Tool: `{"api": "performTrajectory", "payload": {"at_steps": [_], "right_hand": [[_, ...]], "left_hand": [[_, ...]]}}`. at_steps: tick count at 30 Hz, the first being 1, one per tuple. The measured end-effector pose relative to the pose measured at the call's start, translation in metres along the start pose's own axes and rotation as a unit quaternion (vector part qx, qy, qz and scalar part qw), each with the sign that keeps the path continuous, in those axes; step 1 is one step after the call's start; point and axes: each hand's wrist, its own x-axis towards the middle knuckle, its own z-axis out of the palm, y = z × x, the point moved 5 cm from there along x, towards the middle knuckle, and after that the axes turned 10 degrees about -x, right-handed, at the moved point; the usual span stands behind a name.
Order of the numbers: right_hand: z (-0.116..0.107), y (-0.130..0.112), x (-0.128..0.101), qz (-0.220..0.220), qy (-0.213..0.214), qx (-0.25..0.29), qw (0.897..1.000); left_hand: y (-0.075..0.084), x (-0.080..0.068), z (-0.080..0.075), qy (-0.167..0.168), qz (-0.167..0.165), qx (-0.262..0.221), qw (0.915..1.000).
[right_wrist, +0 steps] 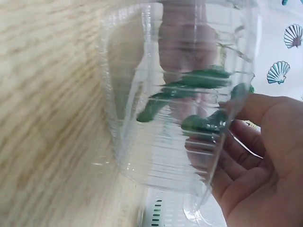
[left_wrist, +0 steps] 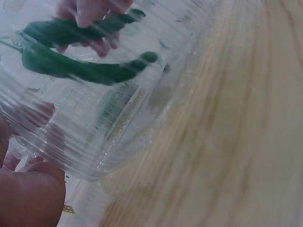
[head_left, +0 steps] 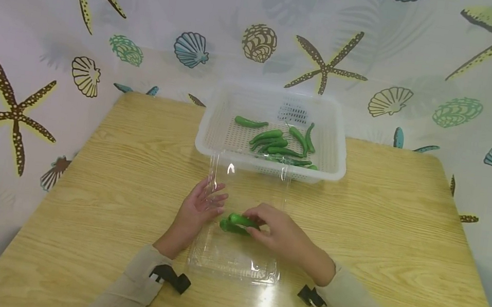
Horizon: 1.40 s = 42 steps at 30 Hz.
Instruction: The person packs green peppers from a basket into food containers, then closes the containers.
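Observation:
A clear plastic container (head_left: 232,260) lies on the wooden table (head_left: 380,233) with its lid standing open at the far side. My right hand (head_left: 259,229) pinches green chili peppers (head_left: 237,223) low inside the container. Through the ribbed plastic the peppers (left_wrist: 85,71) (right_wrist: 199,80) show as dark green curved shapes. My left hand (head_left: 216,200) holds the container's left wall, fingers reaching over the rim; its thumb (left_wrist: 28,194) lies outside the plastic (left_wrist: 94,142). In the right wrist view my right palm (right_wrist: 265,156) sits beside the container (right_wrist: 156,156).
A white perforated basket (head_left: 337,170) stands just beyond the container and holds several more green peppers (head_left: 275,144). A curtain printed with shells and starfish (head_left: 327,65) closes off the back and sides. Bare tabletop lies left and right of my hands.

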Motion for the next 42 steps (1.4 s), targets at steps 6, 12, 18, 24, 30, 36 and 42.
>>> {"api": "performTrajectory", "payload": {"at_steps": [6,12,18,24,30,36,42], "right_hand": [[0.01,-0.001,0.001,-0.013,0.015,-0.101,0.995],[0.019,-0.005,0.002,-0.034,0.025,-0.174,0.984],[0.022,-0.013,0.004,-0.051,0.048,-0.191,0.979],[0.029,-0.018,0.003,-0.073,0.073,-0.228,0.968],[0.031,-0.02,0.003,-0.074,0.077,-0.263,0.959],[0.031,-0.021,0.004,-0.078,0.069,-0.279,0.955],[0.033,-0.019,0.005,-0.086,0.074,-0.287,0.951]], "left_hand": [[0.0,0.0,-0.001,0.001,-0.004,0.006,1.0],[0.0,0.0,-0.001,-0.002,0.001,-0.004,1.0],[0.002,0.0,0.001,-0.007,0.005,0.004,1.0],[0.002,-0.001,0.001,-0.008,0.003,0.009,0.9999],[0.002,-0.001,0.001,-0.009,0.008,0.001,0.9999],[0.002,-0.001,0.002,-0.011,0.011,-0.009,0.9998],[0.002,-0.001,0.002,-0.012,0.006,-0.013,0.9998]]}}
